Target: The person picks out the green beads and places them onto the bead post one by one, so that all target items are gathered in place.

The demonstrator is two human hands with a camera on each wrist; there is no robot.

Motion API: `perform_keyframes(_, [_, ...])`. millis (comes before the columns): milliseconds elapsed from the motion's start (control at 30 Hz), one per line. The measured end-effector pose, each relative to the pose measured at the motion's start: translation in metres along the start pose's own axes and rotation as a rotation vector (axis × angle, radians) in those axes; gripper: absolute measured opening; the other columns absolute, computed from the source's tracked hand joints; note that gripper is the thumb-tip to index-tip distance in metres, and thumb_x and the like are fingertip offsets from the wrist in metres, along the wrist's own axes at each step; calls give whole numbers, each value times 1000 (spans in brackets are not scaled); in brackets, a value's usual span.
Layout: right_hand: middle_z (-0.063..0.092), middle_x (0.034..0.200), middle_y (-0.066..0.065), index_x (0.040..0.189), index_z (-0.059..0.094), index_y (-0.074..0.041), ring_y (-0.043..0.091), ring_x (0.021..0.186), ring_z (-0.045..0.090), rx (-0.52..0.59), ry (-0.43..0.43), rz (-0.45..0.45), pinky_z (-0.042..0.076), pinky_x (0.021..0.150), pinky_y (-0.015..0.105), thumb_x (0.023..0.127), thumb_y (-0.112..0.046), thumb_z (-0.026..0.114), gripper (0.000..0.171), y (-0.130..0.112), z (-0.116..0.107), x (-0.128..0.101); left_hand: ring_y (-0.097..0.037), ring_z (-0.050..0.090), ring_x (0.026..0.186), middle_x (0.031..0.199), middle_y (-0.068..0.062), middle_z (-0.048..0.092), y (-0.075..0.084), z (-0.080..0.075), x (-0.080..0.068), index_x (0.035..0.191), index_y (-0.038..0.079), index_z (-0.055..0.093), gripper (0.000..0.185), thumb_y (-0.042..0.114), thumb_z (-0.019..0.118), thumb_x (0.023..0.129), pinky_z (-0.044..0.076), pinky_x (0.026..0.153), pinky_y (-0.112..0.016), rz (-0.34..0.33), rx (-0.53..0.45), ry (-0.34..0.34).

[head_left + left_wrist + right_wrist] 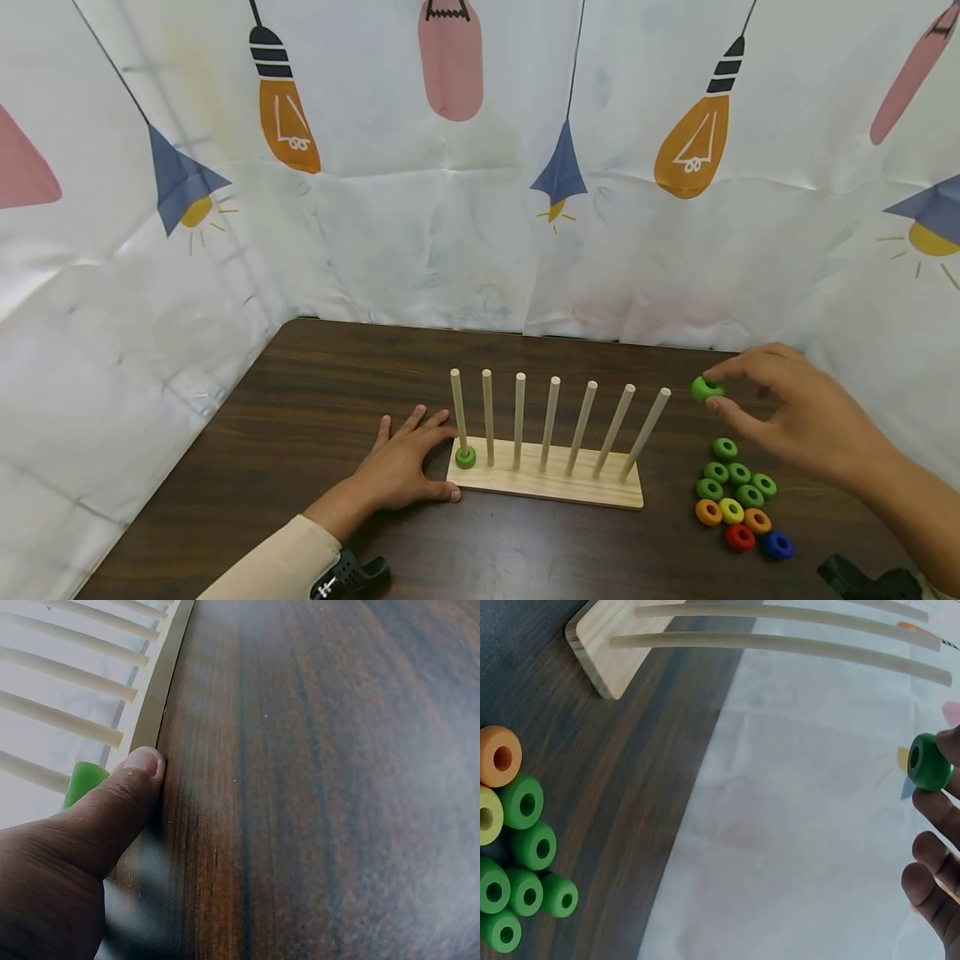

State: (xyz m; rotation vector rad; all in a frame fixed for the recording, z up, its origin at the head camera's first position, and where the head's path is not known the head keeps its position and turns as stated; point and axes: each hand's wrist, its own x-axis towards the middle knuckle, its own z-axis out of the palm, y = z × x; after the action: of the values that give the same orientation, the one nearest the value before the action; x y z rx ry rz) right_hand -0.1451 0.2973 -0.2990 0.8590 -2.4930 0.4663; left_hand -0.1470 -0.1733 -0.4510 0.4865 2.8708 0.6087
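A wooden base (pixel 545 484) with several upright pegs stands mid-table; one green ring (pixel 465 456) sits on the leftmost peg (pixel 458 411). My left hand (pixel 402 464) lies flat on the table with straight fingers, its thumb (pixel 124 787) pressed against the base's (pixel 159 697) left end beside the green ring (pixel 84 781). My right hand (pixel 795 412) hovers above the table right of the pegs and pinches another green ring (pixel 706 389) between thumb and fingertips. In the right wrist view that held ring (pixel 930 762) shows at the right edge, with the base (pixel 619 645) far off.
A cluster of loose rings (pixel 738 493) lies right of the base: several green, plus yellow, orange, red and blue ones, also seen as loose rings (pixel 517 862). A printed white curtain (pixel 480 167) walls in the dark wooden table (pixel 315 400) at the back and sides.
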Motion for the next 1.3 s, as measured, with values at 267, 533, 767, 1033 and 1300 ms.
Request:
perform_keyframes(267, [67, 108, -10, 112, 72, -27, 5, 98, 52, 8, 0, -15, 43, 76, 16, 70, -5, 92, 52, -8, -4, 2, -33, 13, 156, 166, 0, 32, 1, 0, 1, 147, 31, 56, 85, 67, 82, 74, -3, 115, -73, -3, 5, -2])
perform_keyframes(533, [68, 106, -14, 112, 73, -27, 3, 101, 53, 19, 21, -51, 44, 78, 15, 67, -3, 92, 55, -12, -8, 10, -32, 13, 156, 166, 1, 31, 0, 0, 1, 147, 31, 56, 85, 67, 82, 74, -4, 115, -73, -7, -5, -5])
perform_keyframes(767, [66, 107, -16, 111, 74, -27, 3, 103, 53, 43, 25, -93, 43, 80, 15, 65, 0, 91, 56, -22, -11, 19, -32, 13, 156, 166, 1, 32, -1, 0, 0, 146, 32, 56, 84, 68, 82, 74, -4, 115, -72, -4, -10, -4])
perform_keyframes(1033, [65, 108, -18, 112, 73, -28, 2, 102, 54, 69, 7, -95, 44, 78, 13, 67, 0, 91, 56, -31, -10, 24, -33, 13, 156, 166, 0, 32, -1, 1, -1, 146, 31, 56, 85, 69, 81, 74, -4, 115, -73, 2, -21, -1])
perform_keyframes(1300, [64, 109, -19, 112, 73, -28, 1, 101, 54, 89, 14, -121, 45, 78, 13, 69, -1, 90, 53, -34, -8, 29, -33, 13, 156, 166, 0, 32, -2, 2, -1, 147, 31, 56, 86, 70, 80, 74, -4, 115, -73, 4, -11, 2])
